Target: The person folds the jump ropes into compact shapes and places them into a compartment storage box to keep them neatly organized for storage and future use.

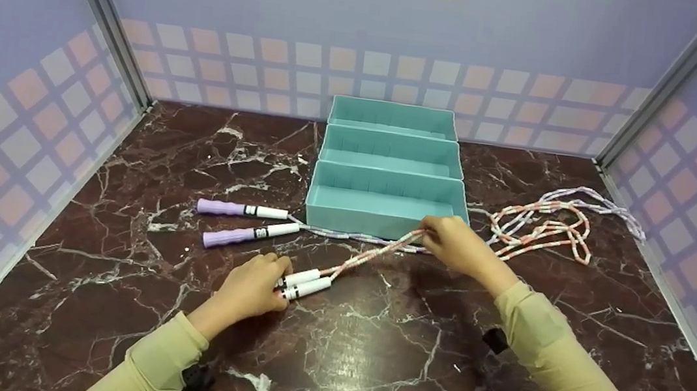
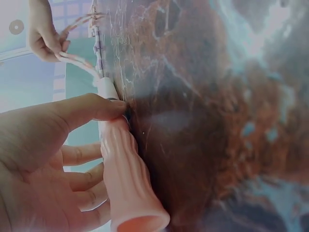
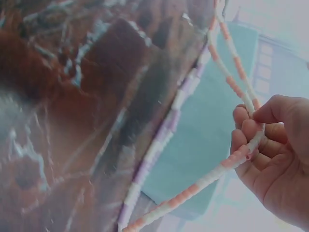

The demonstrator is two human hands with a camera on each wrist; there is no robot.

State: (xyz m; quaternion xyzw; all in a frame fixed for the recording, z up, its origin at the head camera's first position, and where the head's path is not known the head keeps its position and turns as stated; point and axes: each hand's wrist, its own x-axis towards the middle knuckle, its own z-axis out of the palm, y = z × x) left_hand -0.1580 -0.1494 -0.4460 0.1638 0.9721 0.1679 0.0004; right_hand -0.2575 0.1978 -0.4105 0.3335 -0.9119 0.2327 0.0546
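My left hand (image 1: 254,283) grips the paired handles (image 1: 306,287) of a pink-and-white beaded jump rope low over the table. Their white ends point right; a pink ribbed grip (image 2: 126,164) shows in the left wrist view under my thumb. Farther right, my right hand (image 1: 458,244) pinches the doubled beaded cords (image 3: 186,193), raised in front of the teal bin. Past that hand, the cords run on to a loose pink-and-white coil (image 1: 570,234). Behind my left hand lies a second jump rope with two purple-and-white handles (image 1: 232,237), its purple-and-white cord (image 1: 350,236) stretching right along the bin.
A teal bin (image 1: 385,222) with three compartments in a row stands at the middle back of the dark marbled table (image 1: 363,354). Purple-and-white cord (image 1: 621,217) loops at the right, tangled near the pink coil. Panelled walls (image 1: 265,2) close in the back and sides.
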